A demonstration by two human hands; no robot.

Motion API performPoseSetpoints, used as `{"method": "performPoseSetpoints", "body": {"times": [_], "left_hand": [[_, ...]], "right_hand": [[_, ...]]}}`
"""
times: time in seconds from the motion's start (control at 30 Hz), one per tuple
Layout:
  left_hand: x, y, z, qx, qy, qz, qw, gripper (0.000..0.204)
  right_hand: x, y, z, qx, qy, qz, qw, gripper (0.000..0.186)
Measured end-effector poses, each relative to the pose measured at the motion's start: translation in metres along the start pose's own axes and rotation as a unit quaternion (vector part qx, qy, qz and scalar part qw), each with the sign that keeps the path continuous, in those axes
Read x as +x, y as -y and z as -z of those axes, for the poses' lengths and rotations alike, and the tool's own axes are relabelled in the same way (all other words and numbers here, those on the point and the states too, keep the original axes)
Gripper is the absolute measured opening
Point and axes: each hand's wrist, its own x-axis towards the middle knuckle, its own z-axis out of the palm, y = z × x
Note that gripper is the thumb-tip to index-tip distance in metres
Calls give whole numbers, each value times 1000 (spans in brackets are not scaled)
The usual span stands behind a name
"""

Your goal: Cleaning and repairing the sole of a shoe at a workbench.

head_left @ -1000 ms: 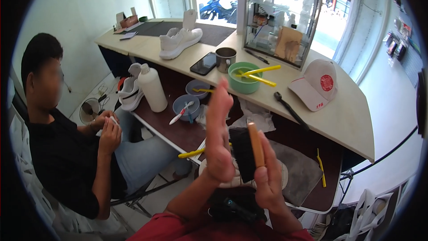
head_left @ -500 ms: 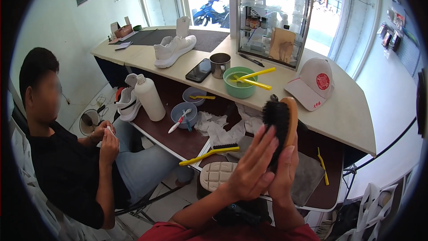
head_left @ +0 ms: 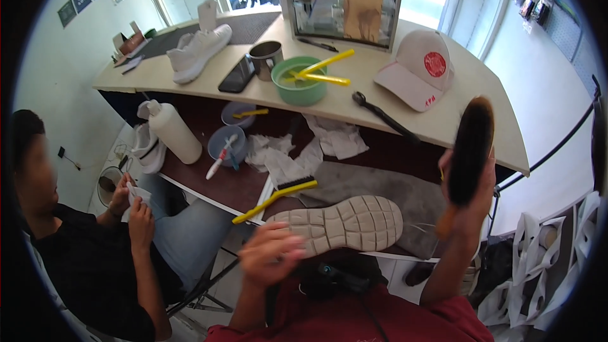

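At the brown table [head_left: 246, 183], the left hand [head_left: 269, 254] hangs unclenched at the left of the upturned shoe [head_left: 345, 223], the right hand [head_left: 474, 197], right of it, grasping a black-bristled brush [head_left: 472, 152], probably light, best held by its stiff back.

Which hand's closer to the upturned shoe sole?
Left. The left hand overlaps the left end of the shoe sole in view; contact is unclear. The right hand is apart, up and right of it, holding a bristle brush.
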Motion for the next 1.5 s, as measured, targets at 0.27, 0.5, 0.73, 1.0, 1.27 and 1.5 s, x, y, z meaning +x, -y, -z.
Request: {"method": "performPoseSetpoints", "body": {"times": [0.27, 0.5, 0.73, 1.0, 1.27, 1.5], "left_hand": [[-111, 31, 59, -99, -265, 438, 853, 24], [-168, 45, 8, -234, -169, 597, 749, 28], [-222, 69, -10, -89, 26, 578, 811, 29], [-292, 68, -16, -131, 122, 708, 683, 68], [-240, 78, -5, -105, 149, 679, 711, 49], [-209, 88, 25, -123, 42, 623, 771, 19]], "right_hand": [[-35, -42, 71, -183, -47, -414, 890, 56], [33, -118, 61, -400, 185, -228, 868, 74], [65, -189, 41, -592, 174, -37, 786, 59], [48, -151, 37, -550, 215, 0, 807, 56], [37, -97, 29, -503, 310, -36, 806, 40], [62, -137, -42, -405, 385, 27, 829, 26]]}}
